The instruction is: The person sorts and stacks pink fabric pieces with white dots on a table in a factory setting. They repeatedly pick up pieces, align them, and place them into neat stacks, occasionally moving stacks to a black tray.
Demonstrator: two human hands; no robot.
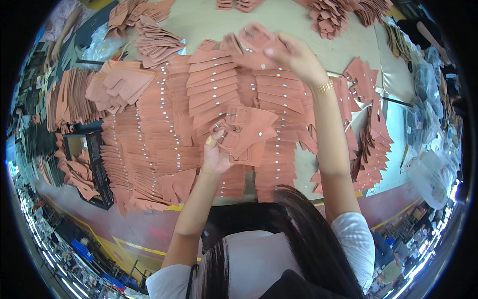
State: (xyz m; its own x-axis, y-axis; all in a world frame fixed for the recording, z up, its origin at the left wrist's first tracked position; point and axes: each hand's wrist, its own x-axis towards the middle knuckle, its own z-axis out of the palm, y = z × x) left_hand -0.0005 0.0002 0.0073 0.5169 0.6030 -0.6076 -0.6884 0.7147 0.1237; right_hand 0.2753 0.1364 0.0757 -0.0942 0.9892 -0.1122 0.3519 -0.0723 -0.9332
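Observation:
My left hand (216,158) is closed on a few terracotta leather pieces with square covered buckles (238,115), fanned out above the near middle of the table. My right hand (298,56) reaches to the far middle, its fingers bent round another buckled leather piece (256,39) that is smeared by motion. Beneath both hands lie long overlapping rows of matching leather pieces (214,94), many with a small white mark. One such row (279,107) runs just under my right wrist.
Stacked leather pieces (119,84) stand at the left, near a black box (93,164) holding more pieces. Further piles (328,17) lie at the far edge, and buckled pieces (373,144) at the right. Clear plastic bags (430,174) hang along the right edge. People stand beyond the table's far corners.

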